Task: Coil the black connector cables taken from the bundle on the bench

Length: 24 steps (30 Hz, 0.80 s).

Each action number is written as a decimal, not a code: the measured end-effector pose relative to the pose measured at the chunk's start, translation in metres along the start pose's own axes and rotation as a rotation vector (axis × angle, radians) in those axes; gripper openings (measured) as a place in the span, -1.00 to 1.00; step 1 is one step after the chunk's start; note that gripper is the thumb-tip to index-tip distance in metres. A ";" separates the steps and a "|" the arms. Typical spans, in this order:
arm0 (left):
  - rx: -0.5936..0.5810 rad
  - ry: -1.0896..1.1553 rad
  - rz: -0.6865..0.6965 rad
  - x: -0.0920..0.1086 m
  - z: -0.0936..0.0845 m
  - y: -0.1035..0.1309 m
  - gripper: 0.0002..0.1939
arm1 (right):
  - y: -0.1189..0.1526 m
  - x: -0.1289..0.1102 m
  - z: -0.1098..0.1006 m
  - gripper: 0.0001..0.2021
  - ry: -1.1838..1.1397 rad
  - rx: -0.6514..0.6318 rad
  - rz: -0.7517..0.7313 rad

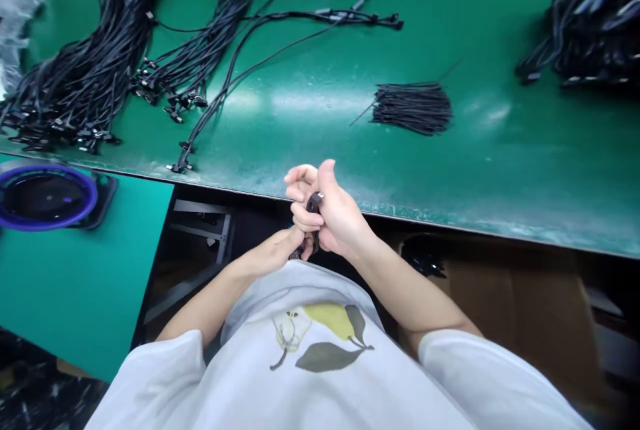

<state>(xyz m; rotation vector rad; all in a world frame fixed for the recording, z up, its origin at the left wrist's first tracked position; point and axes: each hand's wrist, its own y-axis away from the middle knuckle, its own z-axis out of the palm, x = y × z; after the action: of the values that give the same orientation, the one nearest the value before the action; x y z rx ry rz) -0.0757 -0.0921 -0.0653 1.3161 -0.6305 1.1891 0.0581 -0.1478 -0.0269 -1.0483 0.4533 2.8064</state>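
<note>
Close to my body, just off the table's front edge, my two hands meet around a black cable. A connector end with a small silvery tip sticks up out of my right hand, whose lower fingers curl round it while the thumb points up. Below, my left hand is closed, its fingertips pinched at the lower part of the dark bundle. Much of the cable is hidden by my fingers.
On the green table lie a bundle of thin black ties, a large pile of black cables, a smaller cable bunch and packed cables. A purple-rimmed round dish stands on the lower left surface.
</note>
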 end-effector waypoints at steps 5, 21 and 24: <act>-0.083 0.408 -0.085 0.008 0.006 -0.001 -0.45 | -0.004 -0.006 -0.001 -0.41 -0.005 -0.023 -0.014; 0.037 0.040 -0.171 0.021 0.003 -0.009 -0.52 | 0.040 -0.039 -0.058 -0.73 2.122 -0.543 -0.910; -0.042 -0.083 -0.193 0.027 0.005 -0.011 -0.55 | 0.045 -0.038 -0.061 -0.77 2.314 -0.501 -0.926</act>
<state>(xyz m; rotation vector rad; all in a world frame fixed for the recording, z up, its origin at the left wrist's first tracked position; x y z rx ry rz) -0.0556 -0.0867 -0.0447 1.3634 -0.5705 0.9639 0.1158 -0.2096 -0.0350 -2.7931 -0.5816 -0.0536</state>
